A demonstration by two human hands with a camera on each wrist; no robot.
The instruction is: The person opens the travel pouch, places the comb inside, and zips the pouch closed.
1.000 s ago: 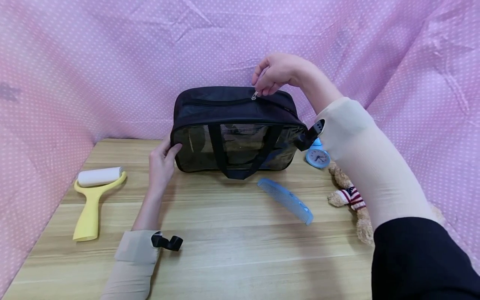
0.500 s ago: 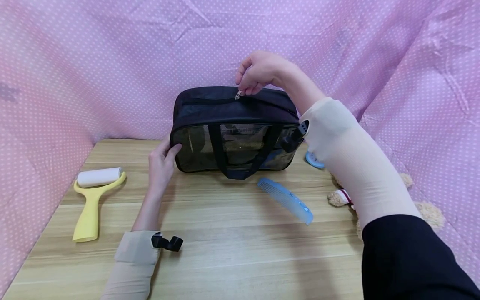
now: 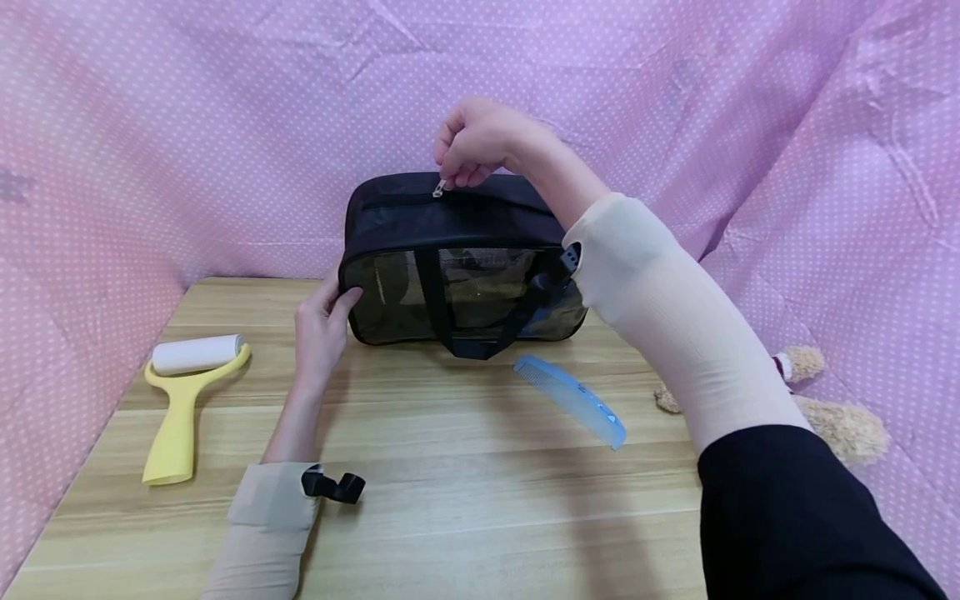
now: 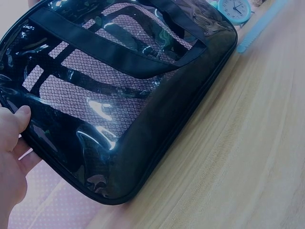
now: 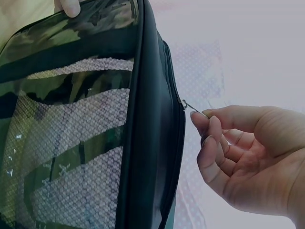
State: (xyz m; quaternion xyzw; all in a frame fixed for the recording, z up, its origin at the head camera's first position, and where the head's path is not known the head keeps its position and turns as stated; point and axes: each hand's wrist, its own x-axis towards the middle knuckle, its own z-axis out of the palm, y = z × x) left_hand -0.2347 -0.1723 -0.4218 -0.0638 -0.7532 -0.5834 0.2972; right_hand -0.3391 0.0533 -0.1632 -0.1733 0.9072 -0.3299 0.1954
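A black toiletry bag (image 3: 390,300) with see-through sides and a dark strap handle (image 3: 431,292) stands upright at the back of the table. My left hand (image 3: 321,329) grips its lower left edge, thumb on the front panel and fingers behind. Over the bag's top, left of its middle, my right hand (image 3: 480,142) pinches the metal zipper pull (image 5: 196,109) between thumb and index finger. The slider sits on the zip line along the top. A blue comb (image 3: 573,402) lies in front of the bag.
A yellow-handled lint roller (image 3: 176,417) lies on the wooden table (image 3: 450,517) at the left. To the right, a teddy bear (image 3: 847,429) is partly covered by my right arm. The blue alarm clock (image 4: 234,8) shows in the left wrist view. Pink dotted cloth (image 3: 300,125) hangs behind.
My right hand has drawn the zipper pull leftward along the bag's top, from right of the middle to left of it. The left hand and the bag have stayed nearly still.
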